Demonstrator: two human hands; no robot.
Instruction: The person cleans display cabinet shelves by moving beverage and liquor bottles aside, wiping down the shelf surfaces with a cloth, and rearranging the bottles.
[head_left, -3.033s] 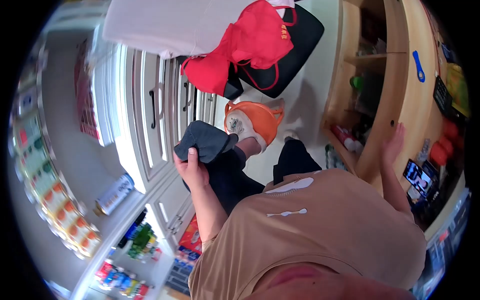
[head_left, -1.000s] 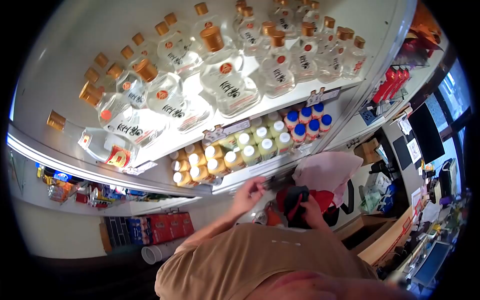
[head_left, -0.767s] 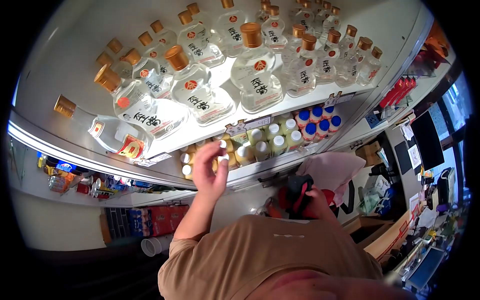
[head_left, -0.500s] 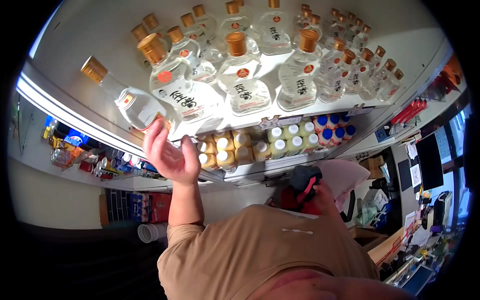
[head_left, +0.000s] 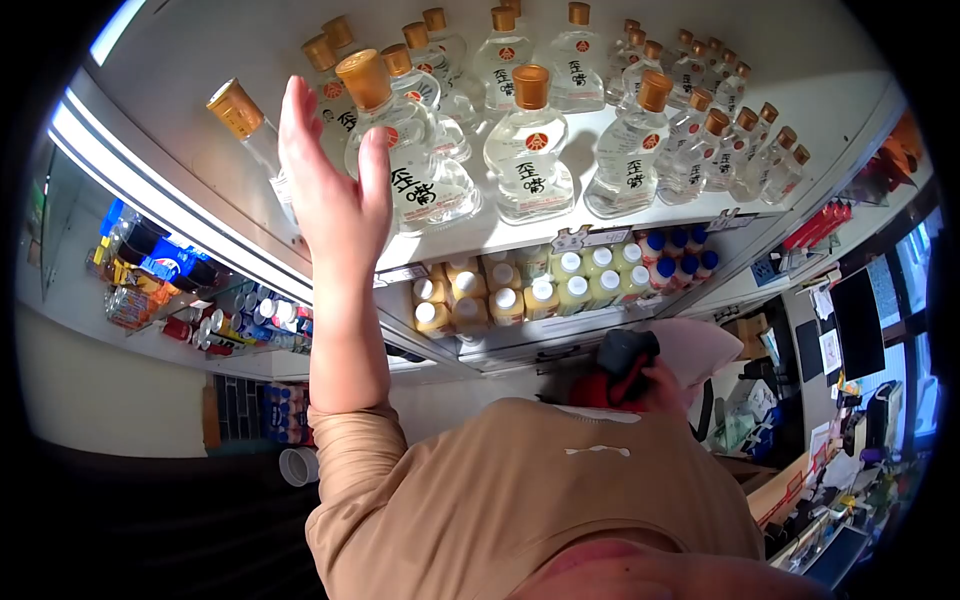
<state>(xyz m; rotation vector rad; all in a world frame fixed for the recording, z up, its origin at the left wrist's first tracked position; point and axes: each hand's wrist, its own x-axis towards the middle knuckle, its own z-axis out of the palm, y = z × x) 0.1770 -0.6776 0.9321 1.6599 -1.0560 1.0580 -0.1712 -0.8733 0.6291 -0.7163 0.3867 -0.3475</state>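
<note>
The left hand was up by the shelf, holding nothing. Its long fingers were close together and pointed up, and the thumb stuck out, so there was a gap a bottle neck could fit in. It was in front of the space between the end bottle and the big clear bottle. I can't tell if it touched either one.

The right hand was down low with its fingers closed on the dark cloth, maybe to keep it out of the other hand's way. The cloth was bunched up, just beside a red cloth.

The clear bottles stood up with their names facing out, probably so people could read them. Little juice bottles sat in rows underneath.
</note>
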